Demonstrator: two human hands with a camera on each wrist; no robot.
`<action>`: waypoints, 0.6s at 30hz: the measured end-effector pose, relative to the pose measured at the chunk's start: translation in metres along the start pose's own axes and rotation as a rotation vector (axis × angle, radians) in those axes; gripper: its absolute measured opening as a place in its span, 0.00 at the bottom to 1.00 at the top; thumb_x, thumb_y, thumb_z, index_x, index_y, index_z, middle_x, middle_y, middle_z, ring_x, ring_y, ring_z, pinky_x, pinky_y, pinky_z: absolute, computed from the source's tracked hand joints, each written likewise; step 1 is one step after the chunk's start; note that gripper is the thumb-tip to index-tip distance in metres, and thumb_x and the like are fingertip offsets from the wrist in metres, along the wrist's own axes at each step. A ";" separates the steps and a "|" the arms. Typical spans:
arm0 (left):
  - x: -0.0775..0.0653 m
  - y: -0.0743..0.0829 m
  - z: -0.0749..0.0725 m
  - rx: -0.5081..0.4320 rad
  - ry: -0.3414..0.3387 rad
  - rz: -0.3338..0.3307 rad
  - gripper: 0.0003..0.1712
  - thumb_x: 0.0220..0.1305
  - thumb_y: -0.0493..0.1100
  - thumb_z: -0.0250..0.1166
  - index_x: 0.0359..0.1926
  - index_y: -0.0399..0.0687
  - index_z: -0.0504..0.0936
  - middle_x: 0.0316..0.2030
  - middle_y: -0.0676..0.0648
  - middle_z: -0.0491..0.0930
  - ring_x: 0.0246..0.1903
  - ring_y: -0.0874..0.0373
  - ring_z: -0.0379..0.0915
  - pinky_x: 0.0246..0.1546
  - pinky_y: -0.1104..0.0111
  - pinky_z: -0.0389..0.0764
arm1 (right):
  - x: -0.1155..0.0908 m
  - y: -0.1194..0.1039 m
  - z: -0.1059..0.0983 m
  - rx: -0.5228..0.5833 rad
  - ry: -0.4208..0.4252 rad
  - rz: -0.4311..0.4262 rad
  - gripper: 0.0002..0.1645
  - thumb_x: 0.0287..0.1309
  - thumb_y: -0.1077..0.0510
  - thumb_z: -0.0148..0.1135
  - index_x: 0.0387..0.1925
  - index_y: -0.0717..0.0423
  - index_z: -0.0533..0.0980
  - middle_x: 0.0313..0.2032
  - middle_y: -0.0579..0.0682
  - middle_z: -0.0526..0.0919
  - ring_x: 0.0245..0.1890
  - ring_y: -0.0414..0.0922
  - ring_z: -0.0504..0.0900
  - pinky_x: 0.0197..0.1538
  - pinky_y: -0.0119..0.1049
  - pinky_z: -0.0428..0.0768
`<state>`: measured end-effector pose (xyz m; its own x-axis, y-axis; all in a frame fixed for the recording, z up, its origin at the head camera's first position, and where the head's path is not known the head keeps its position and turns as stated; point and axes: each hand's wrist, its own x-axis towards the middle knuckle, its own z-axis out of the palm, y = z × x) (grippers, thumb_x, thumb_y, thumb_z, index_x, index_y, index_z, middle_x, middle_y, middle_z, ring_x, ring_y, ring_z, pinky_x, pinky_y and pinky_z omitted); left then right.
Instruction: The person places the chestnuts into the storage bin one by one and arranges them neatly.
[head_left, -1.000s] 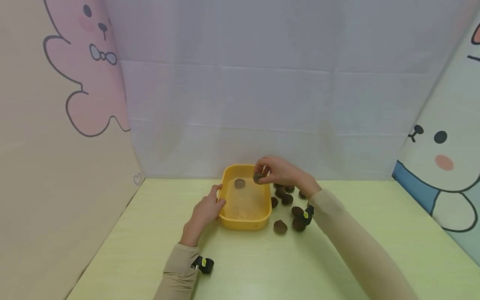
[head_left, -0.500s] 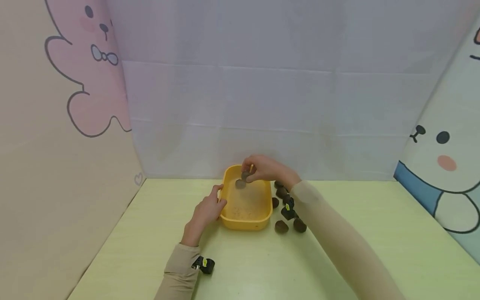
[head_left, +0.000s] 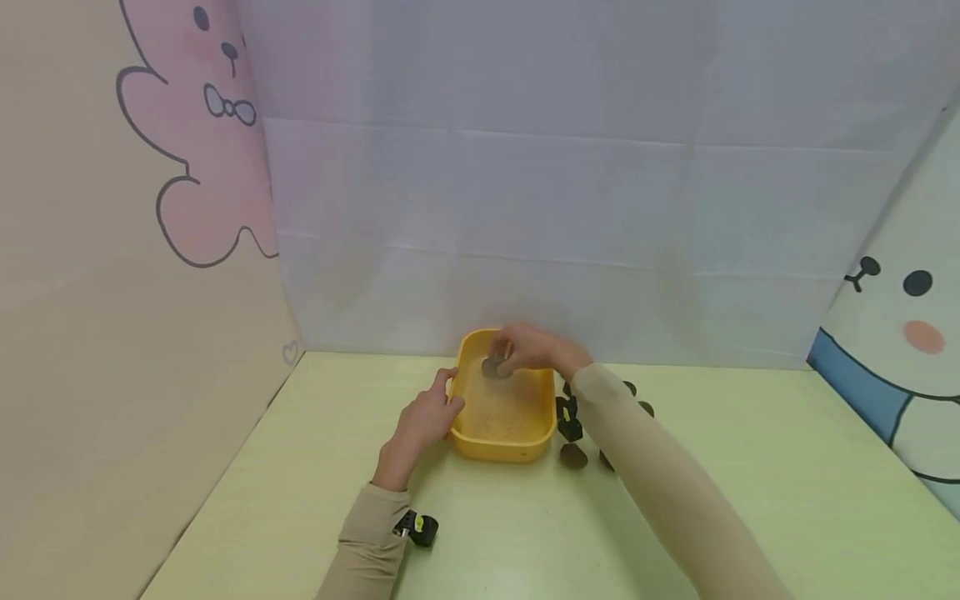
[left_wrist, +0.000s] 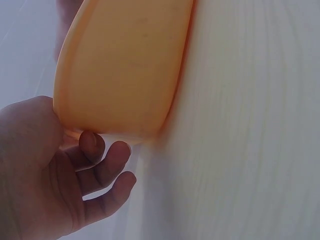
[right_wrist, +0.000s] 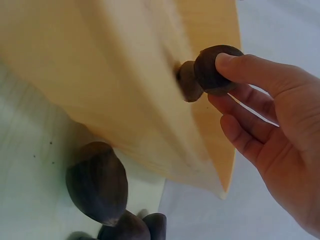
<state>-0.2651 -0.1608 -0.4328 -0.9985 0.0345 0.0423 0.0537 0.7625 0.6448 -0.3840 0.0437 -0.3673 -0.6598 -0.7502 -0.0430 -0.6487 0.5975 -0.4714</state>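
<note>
A yellow plastic tray [head_left: 501, 451] stands on the table against the back sheet. My left hand [head_left: 426, 417] grips its left rim, thumb over the edge and fingers bent against the outer wall in the left wrist view. Inside the tray's far part, my right hand [head_left: 528, 348] pinches a dark brown chestnut [right_wrist: 215, 70] between thumb and fingers. Another chestnut [right_wrist: 188, 82] lies in the tray, right beside the held one in the right wrist view. To the right of the tray, several loose chestnuts [head_left: 573, 456] lie on the table, some hidden under my right forearm.
The pale wooden table [head_left: 495, 542] runs up to a hanging white sheet [head_left: 480, 208] just behind the tray. Printed side panels [head_left: 217, 167] stand left and right. A small black camera [head_left: 422, 530] sits on each wrist.
My right hand has carried the chestnut left from over the tray's right rim and lowered it beside the other one. The left hand keeps its grip. The head view has shifted slightly.
</note>
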 end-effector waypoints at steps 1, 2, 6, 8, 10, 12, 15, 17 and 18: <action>0.000 0.000 0.000 0.005 0.001 -0.001 0.32 0.69 0.47 0.52 0.73 0.54 0.61 0.21 0.49 0.72 0.14 0.58 0.69 0.17 0.67 0.64 | 0.001 0.001 0.002 -0.008 -0.005 0.009 0.18 0.50 0.63 0.71 0.46 0.59 0.83 0.44 0.53 0.86 0.42 0.46 0.81 0.48 0.39 0.80; 0.000 0.001 0.000 0.012 0.004 -0.001 0.32 0.69 0.47 0.52 0.73 0.54 0.61 0.21 0.49 0.72 0.13 0.58 0.68 0.17 0.67 0.64 | 0.002 0.002 0.004 -0.012 -0.009 0.017 0.18 0.50 0.62 0.71 0.46 0.58 0.83 0.44 0.52 0.86 0.42 0.45 0.81 0.47 0.38 0.80; -0.001 0.003 -0.002 0.030 0.008 -0.003 0.32 0.69 0.47 0.51 0.73 0.54 0.61 0.20 0.50 0.72 0.13 0.58 0.66 0.16 0.68 0.63 | 0.004 0.003 0.012 -0.033 -0.018 0.045 0.19 0.49 0.61 0.72 0.46 0.54 0.83 0.43 0.47 0.85 0.41 0.44 0.80 0.48 0.37 0.80; -0.002 0.003 -0.002 0.034 0.006 -0.007 0.32 0.69 0.47 0.51 0.73 0.54 0.61 0.20 0.50 0.72 0.14 0.58 0.66 0.17 0.68 0.63 | 0.005 0.003 0.015 -0.044 -0.017 0.043 0.18 0.49 0.61 0.72 0.46 0.55 0.83 0.43 0.48 0.85 0.42 0.44 0.80 0.50 0.38 0.79; -0.002 0.004 -0.002 0.037 0.005 -0.010 0.32 0.69 0.47 0.51 0.73 0.54 0.61 0.21 0.50 0.72 0.14 0.58 0.67 0.17 0.68 0.64 | 0.004 0.004 0.018 -0.063 -0.017 0.034 0.18 0.50 0.62 0.71 0.45 0.56 0.83 0.44 0.49 0.85 0.42 0.45 0.80 0.51 0.40 0.79; -0.002 0.004 -0.002 0.041 0.006 -0.008 0.32 0.69 0.47 0.51 0.73 0.54 0.61 0.21 0.50 0.72 0.14 0.58 0.67 0.17 0.67 0.64 | 0.004 0.005 0.022 -0.088 -0.019 0.028 0.17 0.51 0.62 0.70 0.45 0.56 0.82 0.44 0.50 0.85 0.43 0.46 0.80 0.53 0.41 0.78; -0.002 0.004 -0.001 0.048 0.010 -0.003 0.32 0.69 0.47 0.52 0.73 0.54 0.61 0.21 0.50 0.72 0.14 0.58 0.67 0.18 0.67 0.64 | 0.004 0.008 0.026 -0.126 -0.019 0.024 0.16 0.52 0.61 0.70 0.45 0.56 0.82 0.44 0.50 0.85 0.44 0.46 0.80 0.53 0.41 0.78; -0.001 0.004 -0.001 0.052 0.011 -0.002 0.32 0.69 0.47 0.52 0.73 0.54 0.61 0.20 0.50 0.72 0.14 0.58 0.67 0.17 0.67 0.64 | 0.004 0.009 0.027 -0.140 -0.011 0.026 0.16 0.53 0.61 0.70 0.45 0.55 0.82 0.44 0.49 0.85 0.44 0.46 0.81 0.54 0.41 0.79; -0.001 0.004 0.000 0.054 0.012 -0.003 0.32 0.69 0.47 0.52 0.73 0.54 0.62 0.20 0.50 0.72 0.14 0.58 0.67 0.17 0.67 0.64 | 0.004 0.008 0.026 -0.140 -0.006 0.027 0.16 0.53 0.61 0.70 0.45 0.55 0.82 0.44 0.49 0.85 0.44 0.46 0.81 0.54 0.42 0.79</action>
<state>-0.2640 -0.1584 -0.4304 -0.9984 0.0251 0.0498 0.0501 0.7963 0.6029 -0.3822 0.0381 -0.3947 -0.6759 -0.7346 -0.0599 -0.6772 0.6510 -0.3429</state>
